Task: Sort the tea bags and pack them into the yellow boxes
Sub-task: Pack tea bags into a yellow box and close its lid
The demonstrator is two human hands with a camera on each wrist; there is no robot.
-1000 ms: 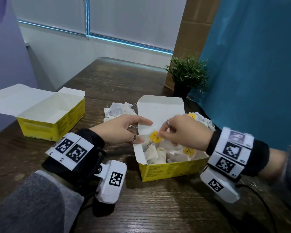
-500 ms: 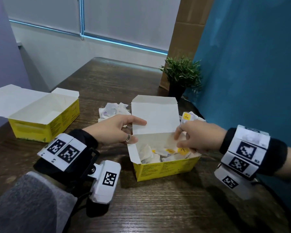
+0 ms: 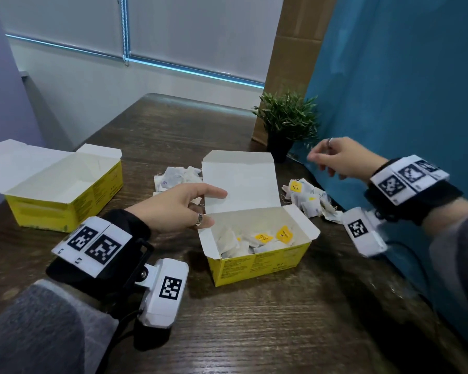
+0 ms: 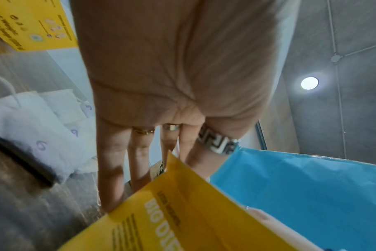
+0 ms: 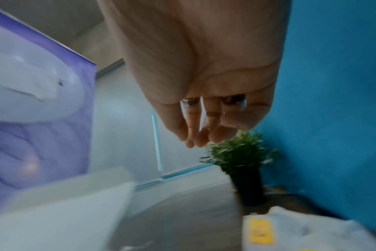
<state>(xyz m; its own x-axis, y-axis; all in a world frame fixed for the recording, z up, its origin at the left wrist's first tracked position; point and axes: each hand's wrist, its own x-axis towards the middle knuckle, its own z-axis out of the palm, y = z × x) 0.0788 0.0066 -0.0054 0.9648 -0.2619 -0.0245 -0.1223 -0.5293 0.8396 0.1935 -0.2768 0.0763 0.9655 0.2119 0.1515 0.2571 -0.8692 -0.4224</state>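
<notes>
An open yellow box [image 3: 260, 263] stands mid-table with several tea bags [image 3: 262, 237] with yellow tags inside. My left hand [image 3: 214, 207] holds its left flap [image 4: 182, 212] and lid edge between thumb and straight fingers [image 4: 110, 169]. My right hand [image 3: 320, 164] hangs in the air above and right of the box, its fingers [image 5: 195, 135] loosely curled and holding nothing. Under it lies a loose pile of yellow-tagged bags [image 3: 308, 201]. A pile of purple-marked bags [image 3: 176, 178] lies behind the box. A second open yellow box [image 3: 65, 195] sits at the left; its inside is hidden.
A small potted plant [image 3: 287, 125] stands at the back right, close to my right hand. A blue partition [image 3: 403, 130] runs along the table's right side. The dark wooden table [image 3: 254, 333] extends bare toward me.
My right hand was at the box with a yellow-tagged bag, let it go inside, then lifted away up and to the right, empty. My left hand kept its hold.
</notes>
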